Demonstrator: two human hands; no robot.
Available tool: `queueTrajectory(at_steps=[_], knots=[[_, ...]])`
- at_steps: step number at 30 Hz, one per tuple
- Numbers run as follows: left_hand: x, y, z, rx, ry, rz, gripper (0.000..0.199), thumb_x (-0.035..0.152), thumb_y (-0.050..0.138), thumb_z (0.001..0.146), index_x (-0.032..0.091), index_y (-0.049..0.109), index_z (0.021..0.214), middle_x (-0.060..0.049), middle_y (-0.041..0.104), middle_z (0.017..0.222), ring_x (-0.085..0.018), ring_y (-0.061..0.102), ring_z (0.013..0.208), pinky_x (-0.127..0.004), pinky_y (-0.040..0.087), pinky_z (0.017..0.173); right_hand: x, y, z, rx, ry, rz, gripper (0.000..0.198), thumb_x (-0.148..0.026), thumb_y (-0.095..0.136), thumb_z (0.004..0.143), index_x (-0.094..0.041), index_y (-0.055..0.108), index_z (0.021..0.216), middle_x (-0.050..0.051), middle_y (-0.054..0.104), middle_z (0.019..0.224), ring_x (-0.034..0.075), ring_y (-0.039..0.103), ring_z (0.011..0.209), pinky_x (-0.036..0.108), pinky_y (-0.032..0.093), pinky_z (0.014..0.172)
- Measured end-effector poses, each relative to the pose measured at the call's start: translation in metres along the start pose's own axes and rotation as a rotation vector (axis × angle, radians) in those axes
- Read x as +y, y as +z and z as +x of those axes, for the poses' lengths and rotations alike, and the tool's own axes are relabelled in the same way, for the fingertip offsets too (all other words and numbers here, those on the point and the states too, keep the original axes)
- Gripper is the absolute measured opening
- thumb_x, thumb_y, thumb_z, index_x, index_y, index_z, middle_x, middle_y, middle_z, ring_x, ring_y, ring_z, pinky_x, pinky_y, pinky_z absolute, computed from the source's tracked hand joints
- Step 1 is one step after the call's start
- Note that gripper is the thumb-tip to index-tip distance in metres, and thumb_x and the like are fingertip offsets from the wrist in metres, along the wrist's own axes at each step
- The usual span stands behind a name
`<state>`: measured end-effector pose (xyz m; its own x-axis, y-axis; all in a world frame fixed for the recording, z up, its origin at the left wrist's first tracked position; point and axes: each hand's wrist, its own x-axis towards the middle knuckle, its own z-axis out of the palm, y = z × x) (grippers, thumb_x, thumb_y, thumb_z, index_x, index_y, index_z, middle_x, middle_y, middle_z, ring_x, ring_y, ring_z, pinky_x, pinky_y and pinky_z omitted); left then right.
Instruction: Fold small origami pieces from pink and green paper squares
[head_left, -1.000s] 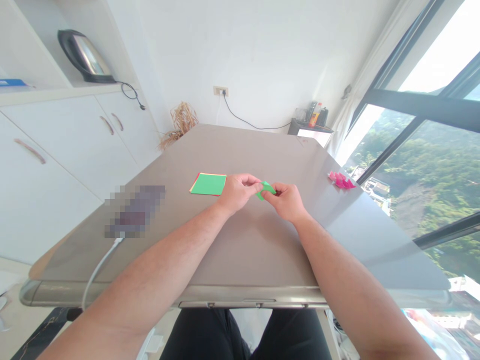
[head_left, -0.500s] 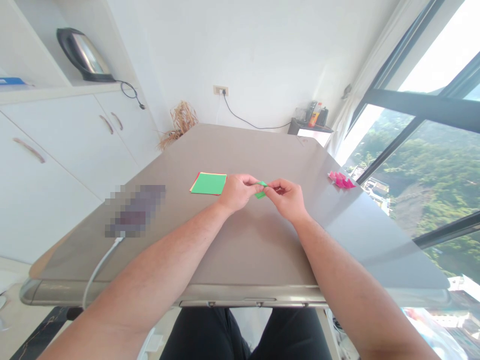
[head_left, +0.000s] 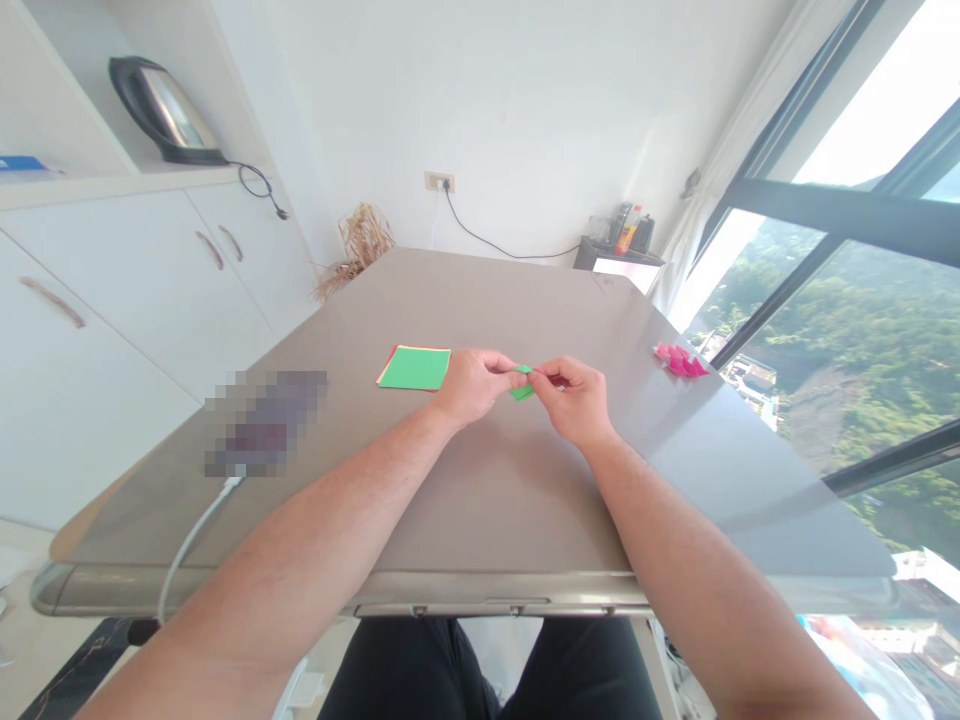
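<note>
A small folded piece of green paper [head_left: 522, 392] is pinched between my two hands above the middle of the table. My left hand [head_left: 478, 385] grips its left side with thumb and forefinger. From the other side, my right hand [head_left: 576, 397] pinches its right edge, with the fingertips of both hands close together. Fingers cover much of the paper, so its full shape is hidden. Just left of my left hand lies a stack of square coloured paper [head_left: 414, 368], green on top with red and yellow edges showing.
Pink folded paper pieces [head_left: 680, 360] lie near the right edge of the grey table [head_left: 495, 300]. A blurred-out object [head_left: 266, 420] with a white cable [head_left: 180, 560] rests on the left. Beyond the table are dried stalks [head_left: 364, 240] and a low cabinet [head_left: 621, 262] bearing bottles.
Both hands stay almost in place, still pinching the green paper. The paper between the fingertips has shifted slightly, and the whole view has moved a little.
</note>
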<state>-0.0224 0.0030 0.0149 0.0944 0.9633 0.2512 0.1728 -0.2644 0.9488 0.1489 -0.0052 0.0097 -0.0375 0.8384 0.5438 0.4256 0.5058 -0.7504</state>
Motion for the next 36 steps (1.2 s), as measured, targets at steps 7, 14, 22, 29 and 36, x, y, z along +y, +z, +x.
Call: queueTrajectory(at_steps=[7,14,22,29,36], knots=[[-0.001,-0.001,0.001,-0.011,0.024,0.102,0.019,0.037,0.079,0.070,0.019,0.077,0.074,-0.004,0.075,0.073,-0.020,0.068,0.072,-0.032,0.050,0.069,0.003,0.002,0.000,-0.016,-0.023,0.003,0.011,-0.029,0.064,0.078,-0.022,0.073,0.077,0.003,0.074,0.079,0.017,0.068,0.073,0.030,0.053,0.070],[-0.002,0.005,-0.001,0.071,0.056,0.061,0.019,0.037,0.078,0.072,0.020,0.078,0.080,-0.003,0.076,0.077,-0.018,0.066,0.071,-0.031,0.050,0.069,0.000,0.002,0.002,0.002,0.144,0.018,0.015,-0.035,0.067,0.075,-0.020,0.071,0.071,0.002,0.072,0.068,0.017,0.064,0.064,0.029,0.049,0.061],[-0.001,0.003,-0.001,0.054,0.066,0.107,0.018,0.036,0.077,0.073,0.020,0.078,0.079,-0.003,0.076,0.075,-0.017,0.064,0.068,-0.030,0.048,0.065,0.000,0.002,0.001,0.004,0.088,0.003,0.015,-0.034,0.066,0.077,-0.021,0.071,0.072,0.003,0.073,0.073,0.017,0.066,0.068,0.029,0.050,0.065],[-0.008,0.009,0.001,0.111,0.076,-0.072,0.025,0.041,0.080,0.071,0.019,0.078,0.083,-0.004,0.078,0.083,-0.019,0.068,0.078,-0.031,0.052,0.074,0.002,0.004,0.001,0.031,0.099,0.002,0.017,-0.037,0.066,0.078,-0.021,0.072,0.074,0.003,0.073,0.073,0.018,0.066,0.067,0.031,0.052,0.066],[-0.004,0.007,-0.001,0.195,0.154,0.177,0.014,0.034,0.074,0.077,0.021,0.078,0.080,-0.001,0.073,0.072,-0.015,0.060,0.066,-0.029,0.046,0.065,0.001,0.005,0.000,0.086,-0.137,-0.018,0.010,-0.030,0.065,0.083,-0.023,0.071,0.079,0.004,0.071,0.084,0.018,0.066,0.077,0.032,0.056,0.070]])
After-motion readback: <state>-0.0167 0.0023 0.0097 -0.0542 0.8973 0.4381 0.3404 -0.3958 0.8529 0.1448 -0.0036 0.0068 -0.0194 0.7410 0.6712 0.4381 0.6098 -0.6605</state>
